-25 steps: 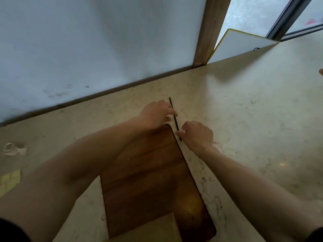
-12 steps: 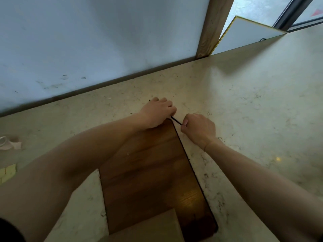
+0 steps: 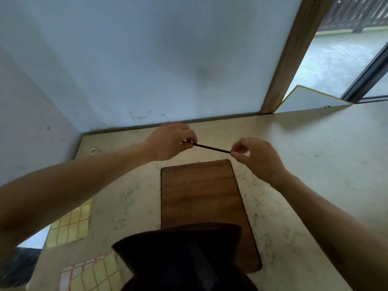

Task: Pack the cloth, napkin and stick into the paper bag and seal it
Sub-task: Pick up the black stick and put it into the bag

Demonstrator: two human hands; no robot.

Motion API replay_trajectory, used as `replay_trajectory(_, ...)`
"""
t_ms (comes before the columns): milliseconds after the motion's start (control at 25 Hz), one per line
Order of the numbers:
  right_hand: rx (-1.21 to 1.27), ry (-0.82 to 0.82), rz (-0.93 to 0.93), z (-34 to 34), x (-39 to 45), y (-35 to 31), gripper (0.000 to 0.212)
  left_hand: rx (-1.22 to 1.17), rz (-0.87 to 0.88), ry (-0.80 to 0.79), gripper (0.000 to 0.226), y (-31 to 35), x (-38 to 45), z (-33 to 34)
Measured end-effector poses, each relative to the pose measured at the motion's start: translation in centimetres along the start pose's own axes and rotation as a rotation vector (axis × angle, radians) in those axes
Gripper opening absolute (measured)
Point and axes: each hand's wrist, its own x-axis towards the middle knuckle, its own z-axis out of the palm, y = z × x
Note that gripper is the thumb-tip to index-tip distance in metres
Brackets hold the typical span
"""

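Observation:
A thin black stick (image 3: 211, 148) hangs level in the air above the far end of a wooden board (image 3: 201, 198). My left hand (image 3: 170, 141) pinches its left end and my right hand (image 3: 255, 157) pinches its right end. A dark paper bag (image 3: 184, 255) stands at the bottom centre, its top flared wide; its inside is too dark to see. No cloth or napkin is visible.
The beige counter (image 3: 304, 160) ends at a white wall. Yellow gridded sticker sheets (image 3: 70, 225) lie at the left, another (image 3: 90, 274) at the bottom left. A small white ring (image 3: 92, 151) lies in the far left corner. A white board (image 3: 310, 99) leans at the back right.
Both hands have lifted the stick off the board's far edge and now hold it stretched between them. The view tilted up and back, and the dark bag has come into sight.

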Motion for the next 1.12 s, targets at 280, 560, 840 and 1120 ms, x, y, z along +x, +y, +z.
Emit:
replay_trajectory(280, 0.455, 0.063, -0.038, -6.3, -4.5, -9.8, 0.012, -0.246, -0.25, 0.285, 0.007, 6.2, -12.2, -7.2)
replay_trajectory(560, 1.183, 0.073, 0.041, -7.7, -8.0, -18.7, 0.024, -0.467, -0.287, 0.236, 0.008, 12.6, -16.6, -8.5)
replay_trajectory(840, 0.965, 0.159, 0.022, -6.9, -9.6, -20.8, 0.044, -0.987, -0.441, 0.216, 0.015, 17.9, -16.3, -9.3)
replay_trajectory(1120, 0.549, 0.077, -0.118, -5.6, -11.4, -19.6, 0.024, -1.234, -0.411, 0.304, 0.013, 18.6, -17.0, -10.4)
